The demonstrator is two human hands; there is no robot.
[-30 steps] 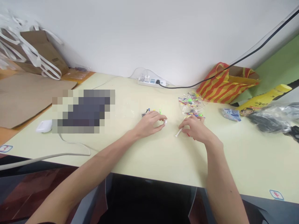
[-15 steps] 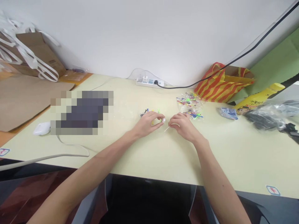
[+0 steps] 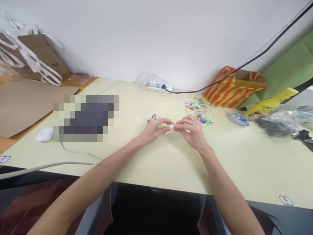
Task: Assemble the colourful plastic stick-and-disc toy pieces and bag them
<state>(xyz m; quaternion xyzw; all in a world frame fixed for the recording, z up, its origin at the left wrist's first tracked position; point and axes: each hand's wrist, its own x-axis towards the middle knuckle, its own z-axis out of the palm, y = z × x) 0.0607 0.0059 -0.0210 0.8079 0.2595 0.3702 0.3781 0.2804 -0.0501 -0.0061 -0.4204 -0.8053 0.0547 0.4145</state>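
Observation:
Both of my hands meet at the middle of the pale table [image 3: 151,163]. My left hand [image 3: 155,130] pinches a small white round piece [image 3: 171,126] between thumb and fingers. My right hand [image 3: 192,130] is closed on a thin white stick [image 3: 168,132], whose end sits right at the round piece. Just behind my left hand lie a few small coloured plastic pieces [image 3: 157,117]. A clear bag of colourful small pieces [image 3: 199,111] lies beyond my right hand.
A white power strip [image 3: 157,86] with a black cable sits against the wall. A red-and-yellow striped bag [image 3: 233,89], a yellow package [image 3: 270,104] and dark plastic bags [image 3: 283,124] are at the right. A white mouse [image 3: 44,134], cable and brown paper bags [image 3: 36,58] lie left.
My right hand has moved left with the white stick, from near the clear bag to my left hand. The stick's end now meets the round piece.

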